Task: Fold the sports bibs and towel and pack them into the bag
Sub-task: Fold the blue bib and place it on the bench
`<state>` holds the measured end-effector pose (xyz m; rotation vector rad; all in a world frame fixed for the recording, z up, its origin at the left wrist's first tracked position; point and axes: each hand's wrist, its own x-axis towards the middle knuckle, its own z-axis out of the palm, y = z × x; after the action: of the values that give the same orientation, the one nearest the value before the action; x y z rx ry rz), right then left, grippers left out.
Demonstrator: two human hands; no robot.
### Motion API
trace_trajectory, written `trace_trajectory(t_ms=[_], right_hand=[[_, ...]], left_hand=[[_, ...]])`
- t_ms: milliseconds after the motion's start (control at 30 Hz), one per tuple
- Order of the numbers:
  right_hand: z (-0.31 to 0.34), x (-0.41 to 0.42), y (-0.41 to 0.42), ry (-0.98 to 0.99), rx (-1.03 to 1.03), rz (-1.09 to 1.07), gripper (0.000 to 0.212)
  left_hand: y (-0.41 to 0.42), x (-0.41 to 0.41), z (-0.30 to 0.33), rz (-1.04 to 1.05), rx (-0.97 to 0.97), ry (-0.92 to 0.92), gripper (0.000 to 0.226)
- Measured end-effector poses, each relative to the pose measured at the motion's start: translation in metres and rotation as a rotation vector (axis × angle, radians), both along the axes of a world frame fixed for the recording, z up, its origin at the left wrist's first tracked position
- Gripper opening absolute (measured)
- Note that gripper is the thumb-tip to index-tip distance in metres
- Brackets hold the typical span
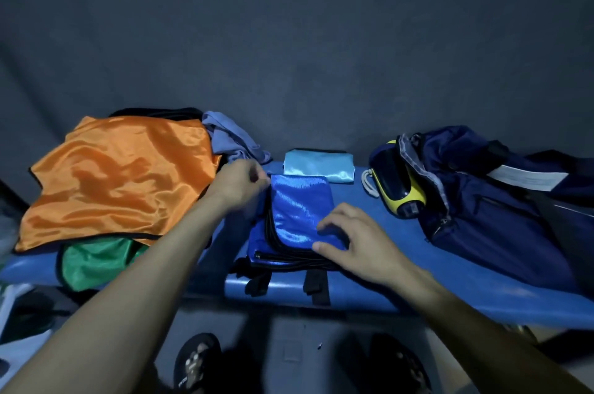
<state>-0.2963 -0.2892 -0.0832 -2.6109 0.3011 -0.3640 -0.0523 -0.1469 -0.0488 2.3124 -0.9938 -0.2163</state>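
In the head view, a folded shiny royal-blue bib point(297, 213) is pinched at its far corner by the left hand point(239, 183) and pressed flat on the blue table point(353, 292) by the right hand's point(356, 245) straight fingers. A green bib point(96, 260) is largely hidden under a crumpled orange satin bib point(119, 178). The navy bag point(491, 200) is cut off at the right edge.

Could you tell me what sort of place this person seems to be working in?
Probably a changing room or a sports storage corner, though I cannot be sure. A blue padded bench stands against a plain dark wall; on it lie the orange bib, the blue bib being folded, and a navy sports bag.
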Motion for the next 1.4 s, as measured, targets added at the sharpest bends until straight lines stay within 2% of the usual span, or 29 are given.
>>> trace_trajectory(t_ms=[133,233,333,467,633,700,833,1100,1267,1400], right_hand=[[0.0,0.012,0.028,0.028,-0.222,0.081,0.05],[0.003,0.023,0.042,0.096,-0.312,0.083,0.036],[0.006,0.028,0.048,0.149,-0.303,0.055,0.031],[0.01,0.033,0.049,0.168,-0.15,-0.03,0.039],[0.015,0.041,0.052,0.275,-0.206,-0.01,0.033],[0.018,0.044,0.05,0.297,-0.21,-0.004,0.024],[0.021,0.047,0.04,0.311,-0.102,-0.018,0.012],[0.025,0.05,0.026,0.206,0.3,-0.126,0.022],[0.024,0.05,0.025,0.178,0.447,-0.185,0.024],[0.024,0.05,0.024,0.123,0.47,-0.23,0.027]], left_hand=[[0.031,-0.019,0.005,-0.051,0.233,0.2,0.033],[0.039,-0.038,-0.003,-0.055,0.284,0.334,0.026],[0.044,-0.048,-0.01,0.003,0.333,0.286,0.028],[0.044,-0.051,-0.009,0.124,0.332,0.26,0.036],[0.04,-0.048,-0.015,0.207,0.246,0.28,0.034],[0.038,-0.048,-0.017,0.205,0.223,0.237,0.03],[0.038,-0.048,-0.018,0.166,0.218,0.219,0.025],[0.039,-0.043,-0.019,0.12,0.196,0.272,0.026],[0.039,-0.039,-0.02,0.094,0.204,0.285,0.026],[0.037,-0.039,-0.019,0.109,0.184,0.326,0.023]])
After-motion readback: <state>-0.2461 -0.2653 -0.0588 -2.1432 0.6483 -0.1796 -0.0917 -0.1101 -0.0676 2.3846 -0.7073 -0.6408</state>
